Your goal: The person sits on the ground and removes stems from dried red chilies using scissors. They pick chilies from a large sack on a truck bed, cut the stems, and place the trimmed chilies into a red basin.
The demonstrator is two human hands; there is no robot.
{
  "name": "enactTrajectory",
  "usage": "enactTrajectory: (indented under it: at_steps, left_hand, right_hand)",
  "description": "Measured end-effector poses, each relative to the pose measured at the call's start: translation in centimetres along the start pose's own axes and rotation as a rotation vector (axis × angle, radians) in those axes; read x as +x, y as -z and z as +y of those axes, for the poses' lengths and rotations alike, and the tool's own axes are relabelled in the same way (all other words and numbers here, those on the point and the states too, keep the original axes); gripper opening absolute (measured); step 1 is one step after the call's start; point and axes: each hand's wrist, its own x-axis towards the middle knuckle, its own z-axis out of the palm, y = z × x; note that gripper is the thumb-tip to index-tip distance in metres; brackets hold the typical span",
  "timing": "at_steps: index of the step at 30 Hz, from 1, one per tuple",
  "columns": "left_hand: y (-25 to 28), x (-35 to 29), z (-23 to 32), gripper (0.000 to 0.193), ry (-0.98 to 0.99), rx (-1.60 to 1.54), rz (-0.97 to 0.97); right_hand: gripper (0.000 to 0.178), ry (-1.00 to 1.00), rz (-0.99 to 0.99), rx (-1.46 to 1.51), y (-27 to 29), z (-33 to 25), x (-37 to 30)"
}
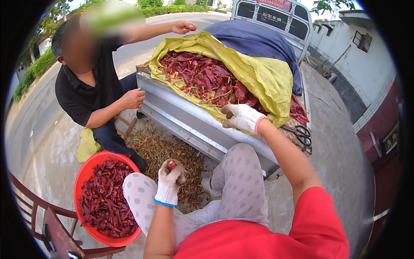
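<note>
My left hand (170, 177), in a white work glove with a blue cuff, is closed around a dried red chili pepper (171, 165), whose end shows above the fingers. It hovers above my knee. My right hand (242, 118), in a white glove with a pink cuff, is at the near edge of an opened yellow woven sack (258, 71). Its fingers are bent, with thumb and forefinger apart and nothing visible between them. Just beyond it, dried red chili peppers (207, 77) fill the sack's mouth. A red plastic tub (82, 172) of dried chilies stands left of my knee.
The sack lies on a truck bed (185, 103) with a dark blue cloth (258, 36) behind. Black-handled scissors (302, 136) lie at the bed's right corner. Opposite left sits a person in black (92, 77), one arm stretched over the bed. Stem scraps (172, 149) litter the ground.
</note>
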Motion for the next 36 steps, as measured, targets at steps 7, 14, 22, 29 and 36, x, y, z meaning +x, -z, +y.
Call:
enactTrajectory:
  at_steps: [7,14,22,29,36]
  left_hand:
    - [-1.0,-0.6,1.1,0.018,0.061,-0.042,-0.012]
    - [-0.3,-0.1,0.4,0.024,0.062,0.012,-0.064]
    - [-1.3,-0.8,0.3,0.019,0.116,0.007,-0.095]
    - [-0.8,-0.2,0.7,0.021,0.091,-0.076,-0.145]
    - [-2.0,-0.7,0.4,0.03,0.038,-0.028,-0.068]
  right_hand:
    - [0.026,0.014,0.23,-0.542,2.4,5.7,2.0]
    - [0.026,-0.036,0.156,-0.67,3.9,8.2,2.2]
    - [0.028,-0.112,0.128,-0.761,3.3,9.1,1.9]
    - [0.021,-0.001,0.462,-0.202,4.1,8.1,0.4]
    - [0.016,0.125,0.472,0.148,-1.4,-2.4,-3.0]
